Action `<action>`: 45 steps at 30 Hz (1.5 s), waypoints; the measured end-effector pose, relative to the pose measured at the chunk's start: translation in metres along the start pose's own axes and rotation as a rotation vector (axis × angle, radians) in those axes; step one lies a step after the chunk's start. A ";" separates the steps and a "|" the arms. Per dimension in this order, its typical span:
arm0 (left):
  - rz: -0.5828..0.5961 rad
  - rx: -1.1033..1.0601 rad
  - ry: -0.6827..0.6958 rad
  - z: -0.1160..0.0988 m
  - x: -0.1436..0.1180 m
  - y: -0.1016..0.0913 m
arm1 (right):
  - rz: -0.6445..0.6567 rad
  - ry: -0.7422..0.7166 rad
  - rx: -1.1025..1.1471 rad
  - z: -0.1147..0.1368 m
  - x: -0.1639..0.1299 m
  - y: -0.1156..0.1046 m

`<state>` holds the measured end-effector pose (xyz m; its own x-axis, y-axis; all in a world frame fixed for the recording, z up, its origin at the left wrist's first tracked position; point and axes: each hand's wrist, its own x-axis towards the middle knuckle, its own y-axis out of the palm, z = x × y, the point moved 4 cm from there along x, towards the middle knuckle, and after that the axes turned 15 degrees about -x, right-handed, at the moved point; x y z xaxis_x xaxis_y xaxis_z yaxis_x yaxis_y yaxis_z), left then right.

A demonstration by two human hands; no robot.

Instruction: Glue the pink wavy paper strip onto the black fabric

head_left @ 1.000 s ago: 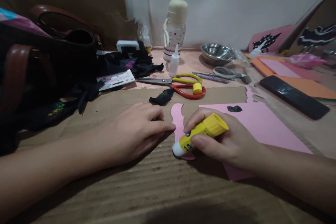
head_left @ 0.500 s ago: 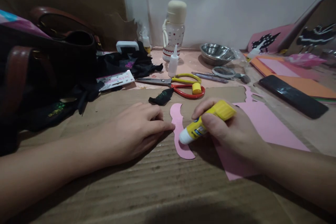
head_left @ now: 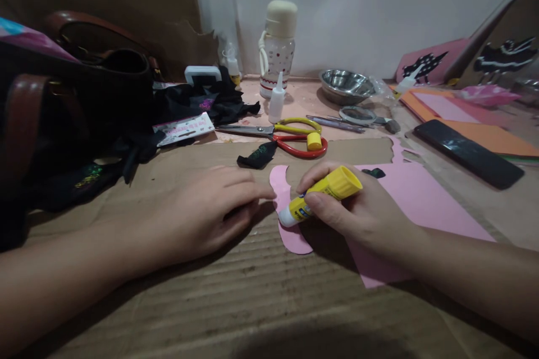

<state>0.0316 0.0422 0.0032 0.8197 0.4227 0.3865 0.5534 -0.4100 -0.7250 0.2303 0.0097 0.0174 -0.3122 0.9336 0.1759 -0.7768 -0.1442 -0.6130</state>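
Between the two hands, on the corrugated cardboard sheet (head_left: 261,286) that covers the worktop, lies a small pink paper cutout (head_left: 283,210), its long axis running from far to near with a curved waist in the middle. The right hand (head_left: 357,213) is closed around a yellow glue stick (head_left: 320,195), which lies slanted, its cap end up and to the right and its white tip down and to the left, touching the cutout about midway along. The left hand (head_left: 202,213) rests palm down and loosely flat, grasping nothing, its fingertips at the cutout's left edge; both hands are about equally near it. Under the right wrist lies a larger pink paper sheet (head_left: 425,207), with a small dark scrap (head_left: 374,173) on it just beyond the knuckles. Bare cardboard gives open room toward the near edge. Farther off, a black scrap (head_left: 256,156) and red and yellow scissors (head_left: 290,137) lie just beyond the cutout, with a small glue bottle (head_left: 276,102), a drinking bottle (head_left: 278,45) and a steel bowl (head_left: 346,85) behind. A dark phone (head_left: 467,152) lies to the right; a black bag (head_left: 80,101) crowds the left.
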 end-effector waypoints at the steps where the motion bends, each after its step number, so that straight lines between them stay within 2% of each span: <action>1: 0.001 -0.005 0.036 -0.003 0.000 0.001 | 0.006 0.002 0.002 0.000 0.000 0.000; 4: 0.008 -0.009 0.093 -0.009 -0.001 0.003 | 0.022 0.010 0.010 0.000 -0.001 0.000; 12: 0.047 0.063 0.059 -0.005 -0.002 0.004 | 0.025 0.002 0.003 0.001 -0.001 -0.001; 22: 0.078 0.114 0.030 -0.004 -0.003 0.006 | 0.136 0.101 0.051 0.000 -0.004 0.004; 25: 0.078 0.111 0.032 -0.004 -0.003 0.005 | 0.084 0.092 0.109 -0.004 -0.007 0.002; 28: 0.076 0.103 0.039 -0.004 -0.004 0.005 | -0.052 0.056 0.194 -0.005 -0.006 -0.004; 31: 0.081 0.093 0.039 -0.003 -0.004 0.006 | -0.136 0.071 0.157 -0.004 -0.002 -0.007; 37: 0.060 0.086 0.047 -0.004 -0.002 0.006 | -0.084 0.064 0.029 -0.003 0.002 -0.003; 45: 0.073 0.122 0.043 -0.005 -0.002 0.006 | -0.015 0.048 0.032 -0.001 -0.001 -0.001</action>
<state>0.0341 0.0348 0.0011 0.8642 0.3596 0.3519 0.4718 -0.3362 -0.8151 0.2316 0.0091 0.0174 -0.2746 0.9502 0.1475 -0.7985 -0.1399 -0.5855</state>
